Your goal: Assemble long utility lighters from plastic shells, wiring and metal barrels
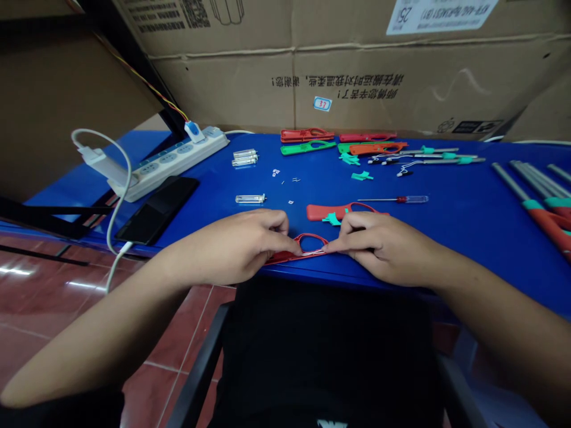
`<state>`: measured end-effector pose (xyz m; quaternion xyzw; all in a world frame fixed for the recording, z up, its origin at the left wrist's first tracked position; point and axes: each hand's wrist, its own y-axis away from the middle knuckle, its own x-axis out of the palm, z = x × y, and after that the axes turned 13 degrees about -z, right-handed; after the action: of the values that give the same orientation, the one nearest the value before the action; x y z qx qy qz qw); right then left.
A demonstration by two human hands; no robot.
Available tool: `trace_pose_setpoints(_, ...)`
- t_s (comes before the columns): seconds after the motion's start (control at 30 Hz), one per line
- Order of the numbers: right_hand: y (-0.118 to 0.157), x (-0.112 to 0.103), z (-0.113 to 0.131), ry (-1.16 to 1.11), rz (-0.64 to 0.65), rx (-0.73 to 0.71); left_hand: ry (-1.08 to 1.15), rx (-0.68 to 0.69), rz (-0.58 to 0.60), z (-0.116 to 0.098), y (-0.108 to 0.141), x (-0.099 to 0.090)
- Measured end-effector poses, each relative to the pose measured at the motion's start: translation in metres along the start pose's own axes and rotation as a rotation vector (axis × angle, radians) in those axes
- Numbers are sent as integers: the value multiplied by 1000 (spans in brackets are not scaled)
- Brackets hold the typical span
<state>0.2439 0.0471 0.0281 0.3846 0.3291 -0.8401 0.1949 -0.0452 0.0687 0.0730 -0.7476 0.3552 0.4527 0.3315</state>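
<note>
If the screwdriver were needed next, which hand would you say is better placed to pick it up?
Probably the right hand: the screwdriver lies just beyond it, handle toward that side. The left hand is farther away and would have to reach across.

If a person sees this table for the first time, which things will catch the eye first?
Probably the bright red casing at the near edge of the blue table, with the left hand and right hand on it. Next, the red and green casings lying along the back, before the cardboard box. Then the white power strip on the left.
</note>
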Motion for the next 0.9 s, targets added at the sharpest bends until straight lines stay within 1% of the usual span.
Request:
trace_pose_setpoints(0.2,1,2,-2,-15,-10,9,4,-22,16,-6,2,2)
trace_pose_setpoints(0.43,1,3,-2,-24,-38,-43,-39,-5,-5,-12,5,10)
trace_pose_setpoints(0.6,0,2,-2,-27,-37,-27,-1,1,-108,-12,2,21)
trace_pose_setpoints(0.73,0,2,0,-15,-36,-39,43,-42,-171,-16,4,27)
trace_pose_setpoints(0.9,0,1,5,-3,29,35,66,-72,-226,-19,8,32)
